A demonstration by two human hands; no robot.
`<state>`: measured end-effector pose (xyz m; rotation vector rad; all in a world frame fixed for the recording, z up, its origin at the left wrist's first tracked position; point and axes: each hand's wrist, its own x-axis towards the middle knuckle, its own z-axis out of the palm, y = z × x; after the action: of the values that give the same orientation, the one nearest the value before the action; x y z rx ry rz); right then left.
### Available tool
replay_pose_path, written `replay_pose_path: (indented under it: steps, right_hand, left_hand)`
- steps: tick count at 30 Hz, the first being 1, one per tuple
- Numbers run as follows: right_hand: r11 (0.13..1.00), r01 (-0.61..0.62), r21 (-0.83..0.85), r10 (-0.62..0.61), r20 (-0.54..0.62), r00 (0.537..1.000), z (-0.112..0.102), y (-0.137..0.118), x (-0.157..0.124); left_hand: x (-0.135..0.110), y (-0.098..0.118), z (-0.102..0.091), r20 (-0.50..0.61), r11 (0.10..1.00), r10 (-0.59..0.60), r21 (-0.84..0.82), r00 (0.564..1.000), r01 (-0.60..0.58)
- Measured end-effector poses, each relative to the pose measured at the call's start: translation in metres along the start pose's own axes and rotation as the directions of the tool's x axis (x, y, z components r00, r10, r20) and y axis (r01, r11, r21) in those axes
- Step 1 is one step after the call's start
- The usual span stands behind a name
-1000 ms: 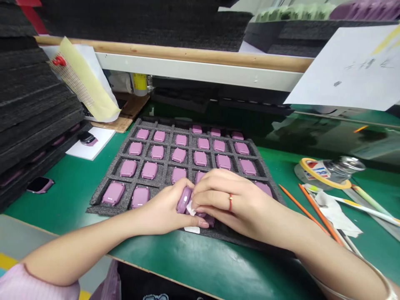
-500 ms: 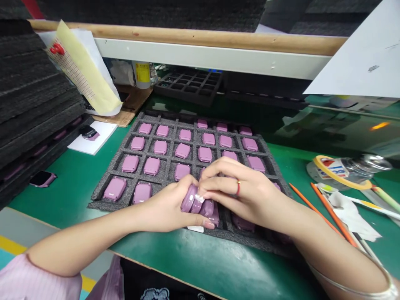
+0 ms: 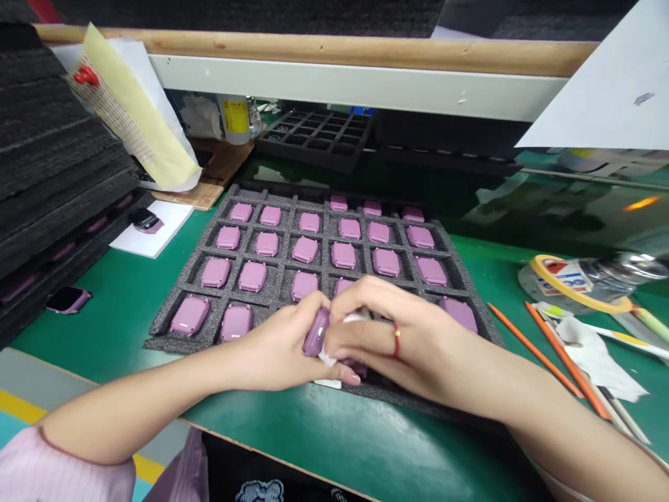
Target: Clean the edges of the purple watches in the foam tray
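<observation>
From the head camera, a grey foam tray (image 3: pixel 180 307) lay on the green table (image 3: pixel 120 328). Twenty-two purple watch cases (image 3: pixel 343 254) showed in its pockets: three in the far row, six in each of the next two rows, five in the fourth and two at the near left. The hands hid the remaining pockets. Two loose watches (image 3: pixel 67 298) with dark faces lay at the left, one on the table and one on a white pad (image 3: pixel 151 240). Two orange sticks (image 3: pixel 533 348) lay at the right, just near of one tape roll (image 3: pixel 575 282). One empty black tray (image 3: pixel 318 136) stood far behind.

The hands were together over the tray's near edge. The left hand (image 3: pixel 277 348) was curled, thumb and fingers clamped on one held case (image 3: pixel 316 333), which stood on edge above the near row. The right hand (image 3: pixel 402 341), with a red ring, had its fingers bent and closed on a white scrap (image 3: pixel 330 358), pressing it against that case
</observation>
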<state>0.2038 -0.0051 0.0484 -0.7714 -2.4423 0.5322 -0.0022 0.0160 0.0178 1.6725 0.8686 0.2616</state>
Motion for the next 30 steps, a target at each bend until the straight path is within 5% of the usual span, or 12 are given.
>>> replay_pose_path:
  steps: [19, 30]
  right_hand:
    - [0.98, 0.152, -0.13, -0.164, -0.083, 0.983, 0.0, 0.013, 0.001]
    - [0.984, 0.121, -0.13, -0.133, -0.085, 0.987, -0.001, 0.009, 0.002]
  left_hand:
    - [0.001, 0.001, -0.002, 0.005, 0.999, -0.02, -0.027, 1.0, 0.02]
    - [0.0, 0.001, -0.001, -0.01, 0.999, -0.019, 0.031, 1.0, 0.02]
